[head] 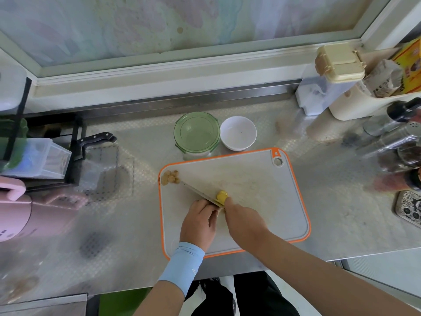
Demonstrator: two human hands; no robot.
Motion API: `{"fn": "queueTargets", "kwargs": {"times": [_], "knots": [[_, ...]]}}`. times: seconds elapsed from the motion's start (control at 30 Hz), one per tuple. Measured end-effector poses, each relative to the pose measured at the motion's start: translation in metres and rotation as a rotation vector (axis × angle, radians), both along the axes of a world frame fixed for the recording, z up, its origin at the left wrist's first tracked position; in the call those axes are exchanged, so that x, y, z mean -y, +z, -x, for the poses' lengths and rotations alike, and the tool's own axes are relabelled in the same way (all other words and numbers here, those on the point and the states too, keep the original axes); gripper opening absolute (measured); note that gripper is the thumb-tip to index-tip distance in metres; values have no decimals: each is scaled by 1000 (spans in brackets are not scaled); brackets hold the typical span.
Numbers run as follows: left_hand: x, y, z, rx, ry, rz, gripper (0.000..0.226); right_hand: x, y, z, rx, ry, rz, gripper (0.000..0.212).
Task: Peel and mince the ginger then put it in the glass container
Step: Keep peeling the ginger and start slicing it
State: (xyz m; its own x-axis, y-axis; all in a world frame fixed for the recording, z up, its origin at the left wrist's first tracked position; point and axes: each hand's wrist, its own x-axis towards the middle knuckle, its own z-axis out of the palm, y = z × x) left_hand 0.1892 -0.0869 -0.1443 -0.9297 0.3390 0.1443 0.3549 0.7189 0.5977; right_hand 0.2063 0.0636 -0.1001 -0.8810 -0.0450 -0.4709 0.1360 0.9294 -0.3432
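Left hand (200, 221) closed on knife (200, 193), blade running toward board's far-left corner; right hand (245, 221) pins peeled ginger (222, 195) just right of blade, mid cutting board (262, 179).

Daylit frosted window (159, 23) w/ white frame behind a steel counter (330, 201).

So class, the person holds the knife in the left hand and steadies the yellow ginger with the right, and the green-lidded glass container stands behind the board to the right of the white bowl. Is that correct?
One detail is wrong. In the head view the glass container stands to the left of the white bowl, not the right. The rest holds: the left hand holds the knife, the right hand steadies the ginger, both behind the board.
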Motion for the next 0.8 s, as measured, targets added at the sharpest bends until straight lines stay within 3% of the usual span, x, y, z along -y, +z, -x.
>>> {"fn": "queueTargets", "kwargs": {"times": [0.23,0.37,0.6,0.8], "knots": [[-1,1,-4,-3,22,-3,16,-7,7,-12,43,-2,-70,13],[0,1,-5,-67,7,-1,14,-9,13,-22,30,9,-101,28],[-1,-2,-6,-117,27,26,13,-15,24,-35,29,57,-144,19],[-2,-2,-7,-119,43,13,15,-20,28,-42,62,24,-136,40]]}}
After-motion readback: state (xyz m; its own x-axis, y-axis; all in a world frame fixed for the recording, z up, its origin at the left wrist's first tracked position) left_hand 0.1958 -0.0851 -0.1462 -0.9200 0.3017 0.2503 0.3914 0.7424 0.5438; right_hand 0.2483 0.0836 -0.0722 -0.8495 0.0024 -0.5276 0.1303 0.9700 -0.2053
